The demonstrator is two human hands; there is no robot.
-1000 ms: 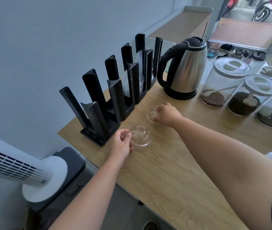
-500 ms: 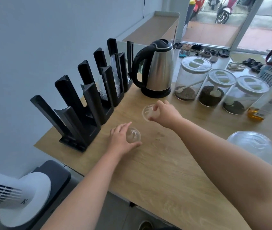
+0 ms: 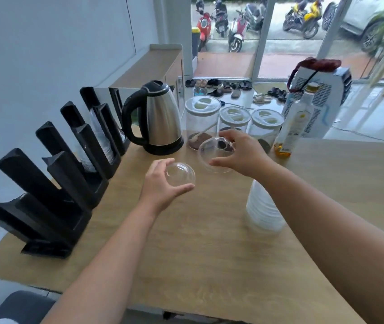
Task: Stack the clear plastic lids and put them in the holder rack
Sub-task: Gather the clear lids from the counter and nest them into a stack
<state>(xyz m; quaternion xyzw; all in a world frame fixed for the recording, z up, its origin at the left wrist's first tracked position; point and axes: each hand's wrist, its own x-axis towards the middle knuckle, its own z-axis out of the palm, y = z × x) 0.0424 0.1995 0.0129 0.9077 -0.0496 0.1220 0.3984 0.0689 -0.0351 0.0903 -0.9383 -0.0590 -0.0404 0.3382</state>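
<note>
1. The black holder rack [image 3: 53, 183] stands along the wall at the left, on the wooden counter [image 3: 209, 253]; clear lids already sit in its farther slots, too blurred to count.
2. The left hand [image 3: 160, 185] grasps one domed lid [image 3: 180, 175], dome toward the camera, thumb under it and fingers over its top.
3. The kettle [image 3: 158, 118] stands behind the hands.
4. The right hand [image 3: 242, 155] pinches a second lid [image 3: 216, 155] by its rim, tilted, just beside the first but apart.
5. A stack of lids [image 3: 263, 211] stands below the right forearm.
6. Three jars [image 3: 201, 118] follow, then one bottle [image 3: 296, 127] and a bag [image 3: 319, 101]; their print is unreadable.
</note>
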